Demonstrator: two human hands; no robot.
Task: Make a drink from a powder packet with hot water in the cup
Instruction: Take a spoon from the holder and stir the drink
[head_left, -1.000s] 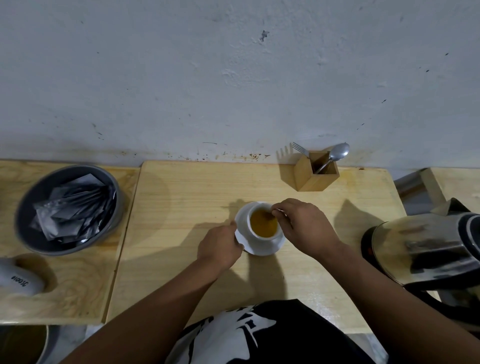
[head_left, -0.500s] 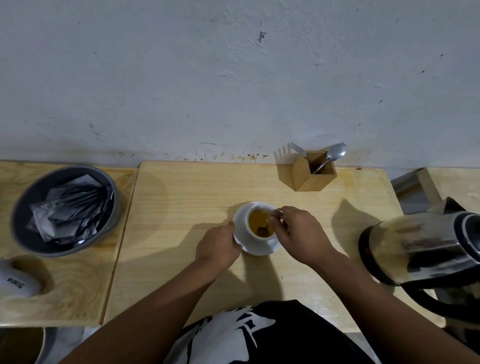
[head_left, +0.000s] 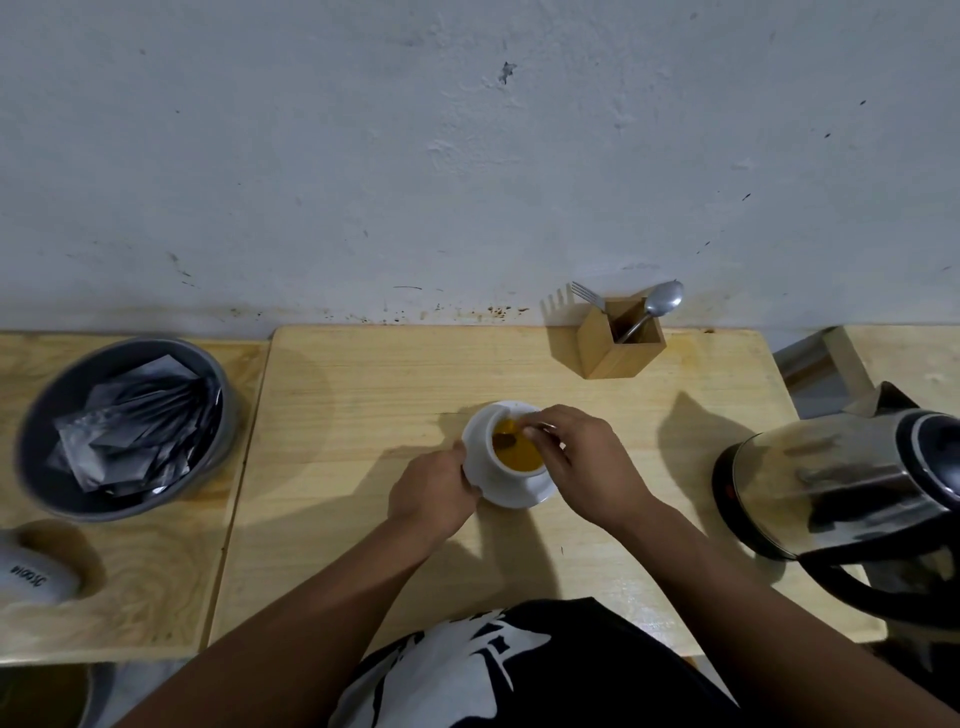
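A white cup (head_left: 511, 451) on its saucer (head_left: 524, 493), mid-table, holds amber liquid: powder and water look already in. The left hand (head_left: 434, 491) grips the saucer's edge; the right hand (head_left: 584, 457) pinches a spoon (head_left: 506, 440), apparently stirring. Only mixing seems left.

Cup (head_left: 493, 444) is sitting on saucer (head_left: 524, 491) mid-table (head_left: 363, 395), between my left hand (head_left: 434, 493) and my right hand (head_left: 587, 462). Spoon (head_left: 506, 439) is dipping in the cup. Utensil box (head_left: 615, 345) is standing behind, by the wall. Bowl (head_left: 36, 467) of packets (head_left: 135, 431) is lying far left, kettle (head_left: 841, 478) far right.
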